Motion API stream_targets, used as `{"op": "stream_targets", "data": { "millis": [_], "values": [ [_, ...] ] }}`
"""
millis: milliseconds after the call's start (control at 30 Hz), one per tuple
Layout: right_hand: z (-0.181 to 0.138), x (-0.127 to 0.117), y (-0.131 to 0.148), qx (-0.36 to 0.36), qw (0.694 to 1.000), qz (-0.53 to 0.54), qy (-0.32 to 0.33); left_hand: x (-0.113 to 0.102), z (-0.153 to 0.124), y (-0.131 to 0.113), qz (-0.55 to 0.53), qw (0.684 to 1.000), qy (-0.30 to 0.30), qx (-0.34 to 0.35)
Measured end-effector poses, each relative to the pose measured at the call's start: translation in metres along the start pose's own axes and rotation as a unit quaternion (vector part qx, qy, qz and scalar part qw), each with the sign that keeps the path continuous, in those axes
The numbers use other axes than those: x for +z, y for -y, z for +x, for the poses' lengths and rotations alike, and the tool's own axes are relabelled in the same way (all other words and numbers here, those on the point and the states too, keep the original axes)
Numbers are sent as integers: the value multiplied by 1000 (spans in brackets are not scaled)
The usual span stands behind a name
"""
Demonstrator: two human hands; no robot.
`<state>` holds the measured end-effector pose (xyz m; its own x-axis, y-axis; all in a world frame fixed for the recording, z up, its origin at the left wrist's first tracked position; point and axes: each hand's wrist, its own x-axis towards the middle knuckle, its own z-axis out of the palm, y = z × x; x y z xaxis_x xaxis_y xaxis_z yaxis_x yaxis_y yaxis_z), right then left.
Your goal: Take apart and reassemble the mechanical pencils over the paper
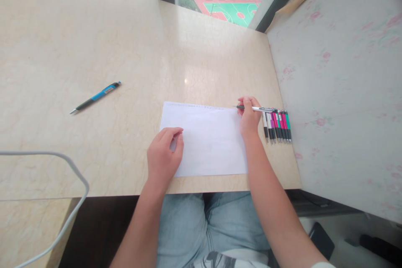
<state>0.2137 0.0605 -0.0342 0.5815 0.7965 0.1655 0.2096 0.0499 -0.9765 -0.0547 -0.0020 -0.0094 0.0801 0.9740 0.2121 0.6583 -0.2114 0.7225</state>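
A white sheet of paper [210,146] lies on the stone-patterned surface before me, with a row of small faint writing along its top edge. On the sheet's left side rests my left hand [165,150], its fingers curled and the thumb close to the index fingertip, nothing visible between them. My right hand [249,115], at the upper right corner, is closed around a white pen [257,109] with a black grip. The pen lies nearly level, its tip pointing left just off the paper's top right edge.
Several pens [279,125] in white, purple, pink and green lie side by side right of the paper, near the floral wall [339,71]. A blue and black pen [97,97] lies far left. A grey cable [73,167] curves over the left front edge. Windows stand behind.
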Motion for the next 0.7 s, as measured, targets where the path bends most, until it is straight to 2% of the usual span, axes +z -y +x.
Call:
{"op": "stream_targets", "data": {
  "millis": [133, 233, 400, 567, 700],
  "values": [
    [0, 0, 4, 18, 999, 48, -14, 0, 0, 1, -2, 1000, 1, 2],
    [-3, 3, 7, 34, 999, 37, 4, 0, -1, 2, 1, 1000, 0, 6],
    [-2, 4, 7, 23, 999, 40, 18, 1, -1, 3, 2, 1000, 0, 6],
    [0, -5, 9, 60, 994, 89, 1, 2, 0, 4, -5, 1000, -1, 6],
    [-15, -17, 16, 61, 991, 119, 1, 2, -1, 6, -5, 1000, 2, 12]
  ]
}}
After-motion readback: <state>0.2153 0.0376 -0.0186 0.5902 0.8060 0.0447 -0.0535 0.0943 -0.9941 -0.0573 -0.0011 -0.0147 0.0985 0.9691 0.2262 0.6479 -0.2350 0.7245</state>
